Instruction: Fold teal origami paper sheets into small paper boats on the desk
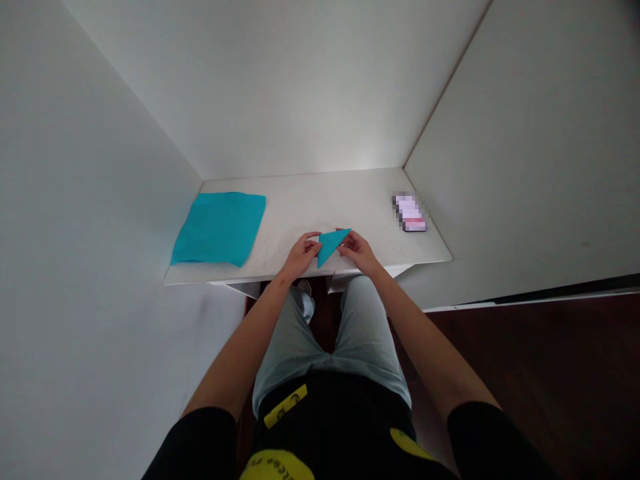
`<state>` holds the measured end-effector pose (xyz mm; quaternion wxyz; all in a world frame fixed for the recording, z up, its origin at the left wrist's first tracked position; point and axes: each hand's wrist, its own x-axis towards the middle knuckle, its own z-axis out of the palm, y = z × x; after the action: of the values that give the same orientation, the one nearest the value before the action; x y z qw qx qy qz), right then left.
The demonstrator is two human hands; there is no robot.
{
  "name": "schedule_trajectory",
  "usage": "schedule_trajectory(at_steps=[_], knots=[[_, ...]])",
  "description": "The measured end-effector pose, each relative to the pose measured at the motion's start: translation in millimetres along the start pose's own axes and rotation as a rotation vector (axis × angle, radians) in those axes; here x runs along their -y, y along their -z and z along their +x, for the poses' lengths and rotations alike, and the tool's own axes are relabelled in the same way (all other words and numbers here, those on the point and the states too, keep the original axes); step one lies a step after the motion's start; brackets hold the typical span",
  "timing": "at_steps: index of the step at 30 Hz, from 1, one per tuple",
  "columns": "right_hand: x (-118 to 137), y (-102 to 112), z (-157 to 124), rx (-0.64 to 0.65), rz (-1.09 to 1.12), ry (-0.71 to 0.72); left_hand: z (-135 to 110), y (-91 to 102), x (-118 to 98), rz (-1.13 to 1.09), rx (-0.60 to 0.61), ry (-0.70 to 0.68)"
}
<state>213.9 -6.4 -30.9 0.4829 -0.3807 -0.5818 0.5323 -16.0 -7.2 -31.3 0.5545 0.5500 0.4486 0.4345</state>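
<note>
A small turquoise folded paper triangle (331, 245) is held up between my two hands, just over the front part of the white desk. My left hand (302, 255) pinches its left edge between thumb and fingers. On the other side, my right hand (359, 252) is closed on the upper right edge near the pointed corner, with some fingertips hidden behind the paper. To the left, a larger turquoise sheet (220, 228) lies flat on the desk with slightly uneven edges.
The narrow white desk (320, 200) is boxed in by walls at the left, back and right. A phone (411, 213) with a lit, blurred screen lies near its right end. My legs (367, 320) are under the front edge.
</note>
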Motion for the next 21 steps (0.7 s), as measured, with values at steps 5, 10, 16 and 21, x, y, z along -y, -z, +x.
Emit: schedule_trajectory(at_steps=[5, 10, 16, 21], knots=[[-6.5, -2.0, 1.6, -0.030, -0.044, -0.012, 2.1, 0.7, 1.8, -0.037, 0.003, 0.021], [-15.7, -4.3, 7.1, -0.093, -0.107, -0.042, 1.2, -0.9, 4.0, -0.090, -0.008, 0.005], [-16.0, -10.5, 8.1, -0.128, -0.163, -0.061, -0.4, -4.5, 4.0, -0.062, 0.025, -0.056], [-9.8, -14.9, 4.0, -0.131, -0.308, -0.073, -1.7, -7.0, 2.7, -0.033, 0.030, -0.085]])
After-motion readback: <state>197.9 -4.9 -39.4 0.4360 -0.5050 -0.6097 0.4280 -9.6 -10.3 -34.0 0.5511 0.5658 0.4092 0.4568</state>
